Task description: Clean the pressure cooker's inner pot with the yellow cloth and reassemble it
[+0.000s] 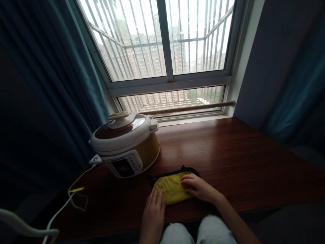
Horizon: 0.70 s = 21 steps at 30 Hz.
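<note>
Fingers (pixel 153 195) of our left hand (pixel 154 213) lie extended over the near left corner of a yellow cloth (pixel 173 187), clenching nothing that we can see, while those of our right hand (pixel 201 189) bend over its right side; whether they pinch the fabric or merely rest there, we cannot tell. Beyond us stands a barred window (pixel 164 37), its grey daylight falling across a dark red worktop (pixel 228 149). On its left side sits a bulky white-lidded cooker (pixel 124 147), near the cloth but apart from it. Our pale-clad knees (pixel 177 234) show at the near edge, and the cloth lies on the worktop just beyond them. It appears folded, though a flat pouch might look much the same from above. We judge it light, soft and limp, with little to break and a matte face that should not slip from our grasp, though it may slide on the smooth wood. The two short ends look like our best holds, thumbs beneath and every layer gathered together; one corner alone could let the folds sag apart. Smallest of all, a dark edge (pixel 162 175) along the far side may give us a firmer line to pinch.
</note>
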Tool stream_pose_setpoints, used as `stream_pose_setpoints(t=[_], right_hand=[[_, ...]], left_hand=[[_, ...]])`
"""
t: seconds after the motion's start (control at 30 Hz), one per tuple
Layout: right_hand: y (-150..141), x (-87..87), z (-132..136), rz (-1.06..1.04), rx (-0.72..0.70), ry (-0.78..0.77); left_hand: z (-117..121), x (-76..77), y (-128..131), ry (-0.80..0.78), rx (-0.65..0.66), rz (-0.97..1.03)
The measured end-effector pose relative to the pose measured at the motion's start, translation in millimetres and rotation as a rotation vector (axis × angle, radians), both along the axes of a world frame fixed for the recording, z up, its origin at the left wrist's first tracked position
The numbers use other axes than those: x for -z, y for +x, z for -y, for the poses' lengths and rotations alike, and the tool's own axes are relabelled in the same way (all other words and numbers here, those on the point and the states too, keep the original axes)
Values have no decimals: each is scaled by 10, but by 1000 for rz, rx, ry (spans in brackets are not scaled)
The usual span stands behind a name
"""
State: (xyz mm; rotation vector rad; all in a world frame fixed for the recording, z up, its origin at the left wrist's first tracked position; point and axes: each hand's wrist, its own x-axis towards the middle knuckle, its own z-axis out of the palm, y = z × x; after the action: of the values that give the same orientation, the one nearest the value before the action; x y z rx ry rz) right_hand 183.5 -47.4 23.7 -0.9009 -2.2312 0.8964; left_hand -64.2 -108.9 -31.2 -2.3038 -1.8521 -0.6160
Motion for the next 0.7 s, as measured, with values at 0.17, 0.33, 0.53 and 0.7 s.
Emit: stream_pose_setpoints(t=[0.17, 0.33, 0.53, 0.7], right_hand=[[290, 55, 234, 69, 136, 0], [504, 114, 325, 58, 198, -64], [487, -26, 334, 81, 200, -113], [212, -431, 38, 21, 308, -59]], left_hand=[[-24, -186, 70, -83, 158, 62], [1, -304, 121, -137, 301, 123], [21, -301, 43, -215, 328, 221], [-41, -604, -300, -37, 235, 360]])
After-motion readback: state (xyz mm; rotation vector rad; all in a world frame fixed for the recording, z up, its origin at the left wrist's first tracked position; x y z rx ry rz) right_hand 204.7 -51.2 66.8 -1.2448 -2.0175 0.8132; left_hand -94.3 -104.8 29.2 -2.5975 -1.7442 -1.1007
